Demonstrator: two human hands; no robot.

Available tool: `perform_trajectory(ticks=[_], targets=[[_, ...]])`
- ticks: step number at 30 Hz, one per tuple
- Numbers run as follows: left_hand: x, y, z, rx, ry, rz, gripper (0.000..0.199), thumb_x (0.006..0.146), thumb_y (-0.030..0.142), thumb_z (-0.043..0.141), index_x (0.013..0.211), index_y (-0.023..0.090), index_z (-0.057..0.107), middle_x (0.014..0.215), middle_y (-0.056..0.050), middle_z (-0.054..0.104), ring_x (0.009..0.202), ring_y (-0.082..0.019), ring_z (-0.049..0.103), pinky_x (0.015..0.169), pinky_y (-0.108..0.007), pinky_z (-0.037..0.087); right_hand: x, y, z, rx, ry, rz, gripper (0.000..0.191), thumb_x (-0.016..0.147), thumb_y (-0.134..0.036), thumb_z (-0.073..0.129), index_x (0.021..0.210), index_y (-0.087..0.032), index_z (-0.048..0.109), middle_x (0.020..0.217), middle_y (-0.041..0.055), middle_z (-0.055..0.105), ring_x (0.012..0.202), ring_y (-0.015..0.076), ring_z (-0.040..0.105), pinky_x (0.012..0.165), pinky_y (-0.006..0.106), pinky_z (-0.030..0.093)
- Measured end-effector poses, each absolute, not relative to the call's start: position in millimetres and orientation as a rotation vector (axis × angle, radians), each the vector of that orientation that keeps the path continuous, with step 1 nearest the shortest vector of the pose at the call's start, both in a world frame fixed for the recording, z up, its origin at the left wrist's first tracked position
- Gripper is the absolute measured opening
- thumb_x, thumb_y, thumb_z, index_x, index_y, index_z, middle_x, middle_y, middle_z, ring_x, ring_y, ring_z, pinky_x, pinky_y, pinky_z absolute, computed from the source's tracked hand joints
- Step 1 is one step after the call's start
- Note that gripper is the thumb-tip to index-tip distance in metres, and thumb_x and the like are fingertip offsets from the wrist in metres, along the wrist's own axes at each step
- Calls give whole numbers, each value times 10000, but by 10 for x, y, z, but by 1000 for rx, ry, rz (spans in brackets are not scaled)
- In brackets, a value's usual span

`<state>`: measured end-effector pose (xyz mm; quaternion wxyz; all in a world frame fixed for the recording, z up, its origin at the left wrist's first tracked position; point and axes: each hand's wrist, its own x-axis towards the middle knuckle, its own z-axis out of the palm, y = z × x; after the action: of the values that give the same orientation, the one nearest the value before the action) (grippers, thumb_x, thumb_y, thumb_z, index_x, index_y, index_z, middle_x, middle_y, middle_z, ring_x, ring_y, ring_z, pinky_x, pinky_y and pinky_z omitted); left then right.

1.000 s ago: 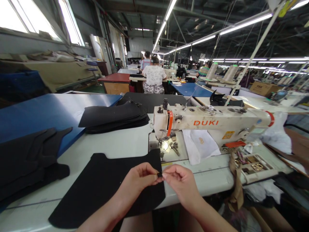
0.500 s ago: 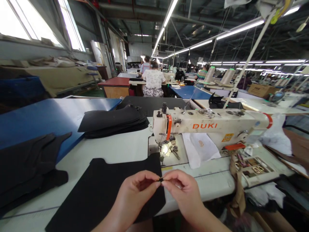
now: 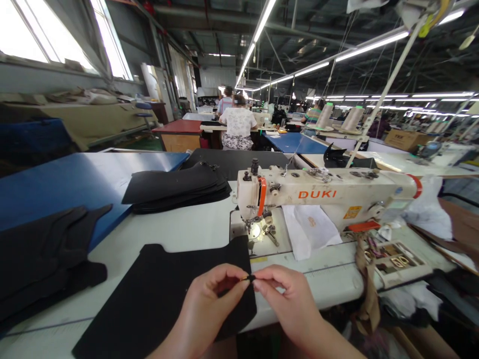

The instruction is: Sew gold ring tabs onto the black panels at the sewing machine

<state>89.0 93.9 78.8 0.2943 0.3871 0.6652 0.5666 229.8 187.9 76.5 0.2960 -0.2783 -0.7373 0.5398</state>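
Over the right edge of a black fabric panel [image 3: 157, 289], my left hand [image 3: 209, 299] and my right hand [image 3: 288, 296] meet fingertip to fingertip. Between them is a small black strip-like piece [image 3: 250, 277] with a gold-coloured bit at its left end. Thumb and forefinger of each hand are pinched on it; most of the piece is hidden by the fingers. The panel lies flat on the pale table, its upper right corner near the needle area of a white sewing machine [image 3: 314, 192]. No fabric shows under the presser foot.
Stacked black pieces [image 3: 175, 187] lie behind the panel, and more dark pieces [image 3: 45, 259] at left. A white cloth [image 3: 312, 232] rests against the machine. To the right, a tray [image 3: 404, 262] holds gold-coloured rings beside a hanging tan strap [image 3: 368, 294]. A person [image 3: 238, 124] sits ahead.
My right fingertips have shifted slightly right, away from the left ones. More of the small piece, including its gold-coloured bit, now shows between the hands.
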Motion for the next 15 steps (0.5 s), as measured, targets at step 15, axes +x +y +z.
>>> perform_trajectory(ticks=[15], targets=[[866, 933, 757, 962, 1758, 1432, 112, 661, 289, 703, 726, 197, 702, 693, 5, 711, 666, -152, 655, 621, -197, 509, 2297, 1953, 877, -709, -2250, 1323, 121, 786, -155, 566, 720, -182, 663, 651, -23, 607, 624, 104, 533, 596, 198, 389]])
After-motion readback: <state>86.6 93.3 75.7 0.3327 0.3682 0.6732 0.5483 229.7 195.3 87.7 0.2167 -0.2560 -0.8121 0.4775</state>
